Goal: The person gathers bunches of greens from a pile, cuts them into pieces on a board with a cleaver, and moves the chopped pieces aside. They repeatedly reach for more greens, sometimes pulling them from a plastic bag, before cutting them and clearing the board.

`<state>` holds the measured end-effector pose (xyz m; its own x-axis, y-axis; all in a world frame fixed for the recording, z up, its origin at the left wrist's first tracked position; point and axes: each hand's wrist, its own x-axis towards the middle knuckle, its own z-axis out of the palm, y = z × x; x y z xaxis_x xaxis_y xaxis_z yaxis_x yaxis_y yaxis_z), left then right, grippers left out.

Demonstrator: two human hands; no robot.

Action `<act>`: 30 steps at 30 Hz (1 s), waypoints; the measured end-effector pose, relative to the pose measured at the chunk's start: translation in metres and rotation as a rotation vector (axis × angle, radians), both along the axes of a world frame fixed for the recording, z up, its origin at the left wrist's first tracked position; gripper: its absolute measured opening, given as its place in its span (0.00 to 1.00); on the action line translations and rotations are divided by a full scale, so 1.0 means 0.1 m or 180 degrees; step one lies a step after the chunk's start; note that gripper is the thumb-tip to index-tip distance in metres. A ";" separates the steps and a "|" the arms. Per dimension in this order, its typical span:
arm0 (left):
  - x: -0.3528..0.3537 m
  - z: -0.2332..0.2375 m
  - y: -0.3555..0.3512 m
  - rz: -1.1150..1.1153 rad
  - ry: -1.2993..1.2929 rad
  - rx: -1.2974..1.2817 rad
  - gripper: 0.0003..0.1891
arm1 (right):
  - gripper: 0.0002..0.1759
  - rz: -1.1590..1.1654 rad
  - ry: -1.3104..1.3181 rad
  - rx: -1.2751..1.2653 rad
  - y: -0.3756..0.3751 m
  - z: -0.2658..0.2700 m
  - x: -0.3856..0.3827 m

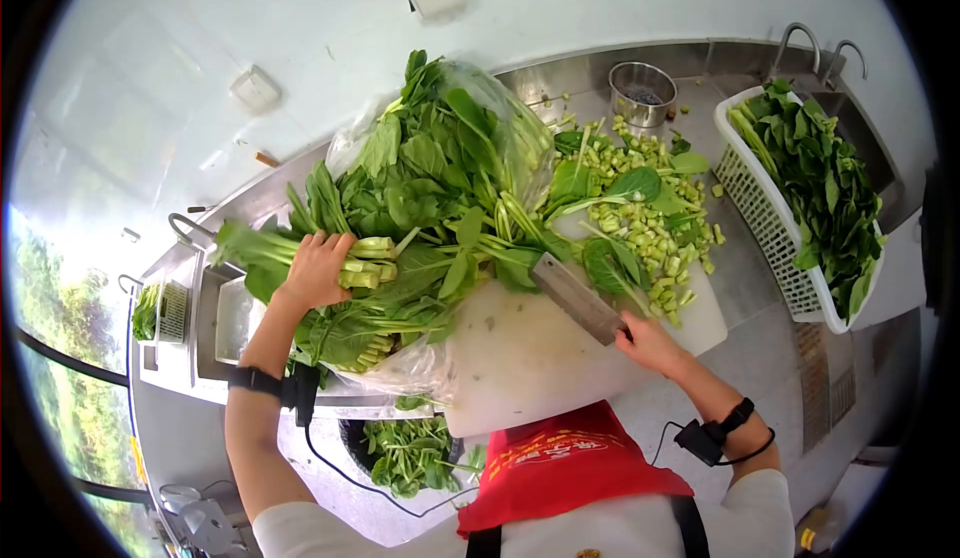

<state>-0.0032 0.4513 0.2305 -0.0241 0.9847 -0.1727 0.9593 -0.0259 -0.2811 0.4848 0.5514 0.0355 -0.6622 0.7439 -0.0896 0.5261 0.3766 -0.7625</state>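
My left hand is closed round a bunch of leafy green stalks, their cut ends pointing right. Beneath and behind it lies a big heap of leafy greens, partly inside a clear plastic bag. In my right hand is the handle of a cleaver. Its blade slants up and left over the white cutting board, near a few loose leaves. Chopped stem pieces are piled on the board's far right part and on the counter behind.
A white plastic basket of leafy greens stands at the right by a sink with taps. Behind the chopped stems is a steel bowl. Below the board's left edge sits a dark container of greens. Another basket is far left.
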 end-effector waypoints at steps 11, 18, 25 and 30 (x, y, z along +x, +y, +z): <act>1.47 0.36 -0.58 0.0505 -0.0303 0.0954 0.34 | 0.11 0.0223 0.0180 -0.0041 0.08 -0.07 0.04; 2.41 -1.04 -0.33 0.0664 -0.0514 0.0714 0.33 | 0.13 0.0237 0.0094 -0.0369 0.13 0.16 0.05; 2.94 -2.02 -0.12 0.1191 -0.0775 0.1011 0.45 | 0.10 0.0116 0.0181 -0.0221 0.19 0.11 0.25; 2.93 -1.84 -0.38 0.0880 -0.1562 0.0444 0.58 | 0.09 0.0332 0.0125 -0.0059 0.13 0.09 0.26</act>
